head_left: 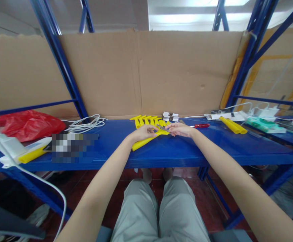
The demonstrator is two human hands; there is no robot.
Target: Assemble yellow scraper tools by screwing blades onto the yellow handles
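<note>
A yellow T-shaped handle [142, 144] lies slanted on the blue shelf, its wide head toward the right. My left hand [144, 132] is closed over its upper part, fingertips near the head. Between both hands a thin grey metal strip [163, 128] shows, and my right hand [179, 129] pinches its right end just above the yellow head. Just behind my hands stands a row of several similar yellow T-shaped pieces [141, 120]. A red-handled screwdriver [201, 125] lies to the right of my right hand. Fingers partly hide the contact points.
Small white packs [170, 117] are stacked at the back by the cardboard wall [186, 74]. Left are a red plastic bag [30, 125], a coiled white cable [88, 124] and another yellow piece [33, 155]. Right lie yellow tubes [231, 125] and a green-white packet [264, 125].
</note>
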